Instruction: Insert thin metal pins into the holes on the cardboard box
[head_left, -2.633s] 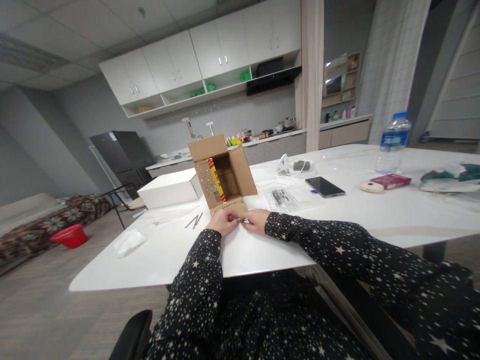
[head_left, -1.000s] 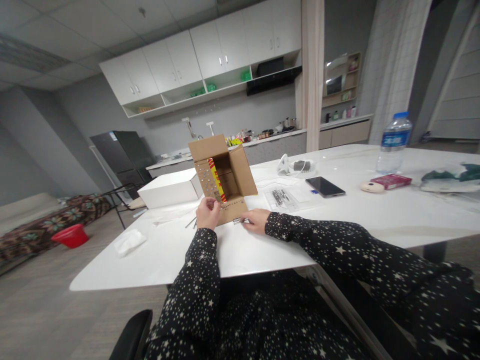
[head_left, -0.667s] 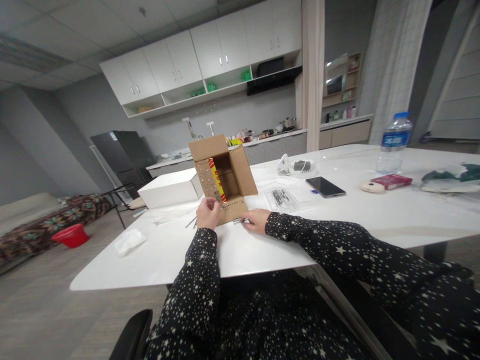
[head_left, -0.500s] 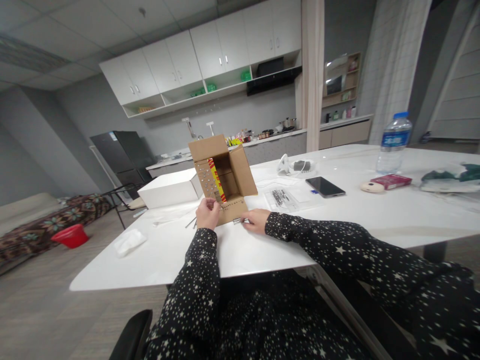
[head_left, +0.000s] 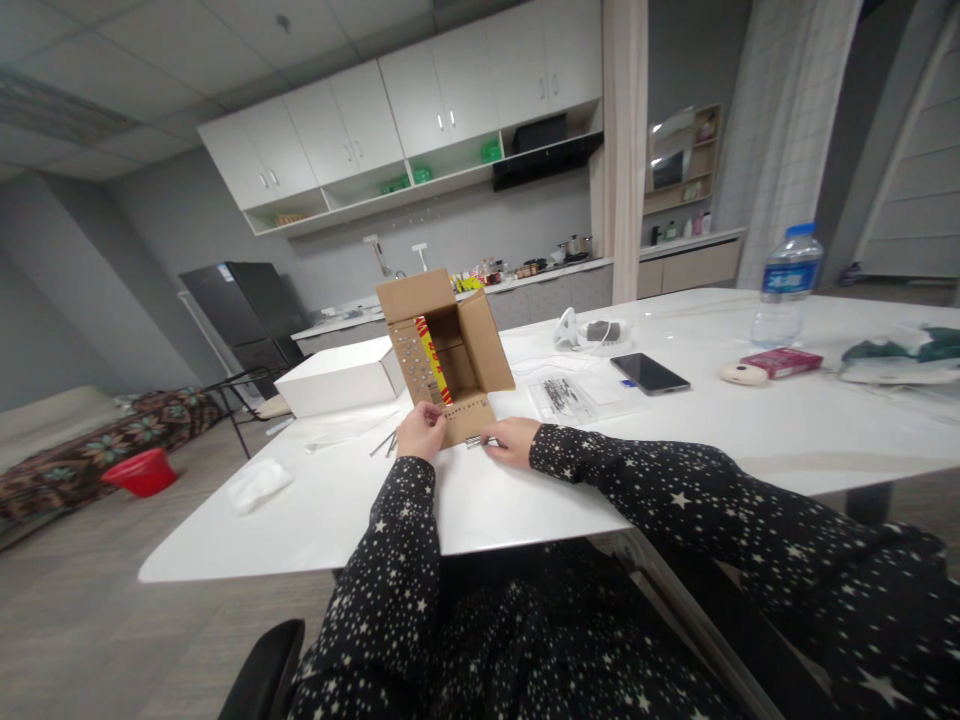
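1. Grey walls (head_left: 172, 215) and a panelled ceiling (head_left: 135, 50).
2. White wall cabinets (head_left: 420, 105) above a kitchen counter (head_left: 525, 275).
3. Dark refrigerator (head_left: 240, 310) at left.
4. Patterned sofa (head_left: 97, 440) on a grey floor (head_left: 82, 610), a red basin (head_left: 142, 470) before it.
5. White worktop (head_left: 750, 420).
6. Pale curtain (head_left: 624, 150).

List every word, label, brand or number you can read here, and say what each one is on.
No text can be read in full.
Cardboard box: red and yellow printed panel inside, letters cut off and blurred.
Water bottle: blue label, print too blurred.
Red packet: print too small.
Fridge: small sticker near the top, too small.
Clear bag: dark marks, unreadable.
Left hand and right hand rest at the box's front flap.
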